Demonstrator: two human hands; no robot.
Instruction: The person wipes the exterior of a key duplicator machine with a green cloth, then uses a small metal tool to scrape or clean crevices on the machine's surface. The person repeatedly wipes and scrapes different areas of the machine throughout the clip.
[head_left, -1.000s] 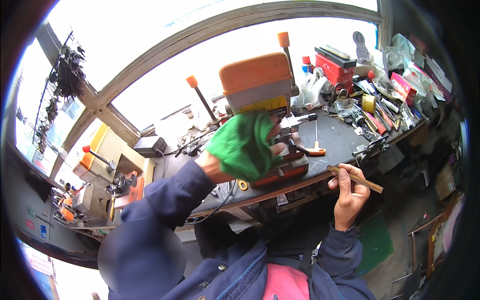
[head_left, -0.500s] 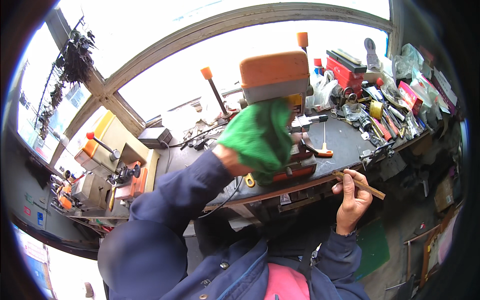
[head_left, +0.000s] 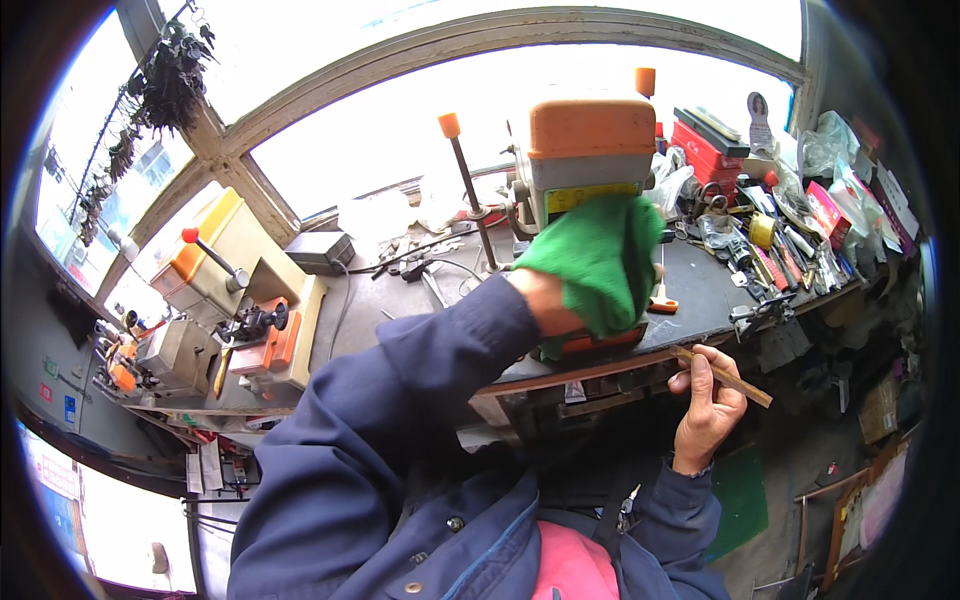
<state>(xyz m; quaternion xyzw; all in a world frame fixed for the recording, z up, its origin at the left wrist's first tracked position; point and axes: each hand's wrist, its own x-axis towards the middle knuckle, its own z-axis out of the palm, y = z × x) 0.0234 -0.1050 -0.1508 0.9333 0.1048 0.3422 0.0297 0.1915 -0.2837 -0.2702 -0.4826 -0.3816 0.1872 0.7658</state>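
My left hand (head_left: 548,301) reaches across the bench with a green cloth (head_left: 605,262) over it. The cloth lies against the front of an orange-topped grey machine (head_left: 588,135), which looks like a key cutter, and hides my left fingers and the machine's lower parts. Lower on the right, my right hand (head_left: 708,412) is apart from the machine, in front of the bench edge. A thin, flat brownish stick (head_left: 742,384) is pinched between its thumb and fingers, slanting down to the right.
A lever with an orange knob (head_left: 449,125) rises beside the machine. Another cream-and-orange machine (head_left: 205,245) stands at the left. Loose tools (head_left: 775,245), a red box (head_left: 708,155) and plastic bags (head_left: 830,135) crowd the right end. An orange-handled screwdriver (head_left: 661,301) lies near the cloth.
My left hand and the cloth have moved right across the machine's front. The view has shifted somewhat. My right hand keeps the stick in nearly the same place.
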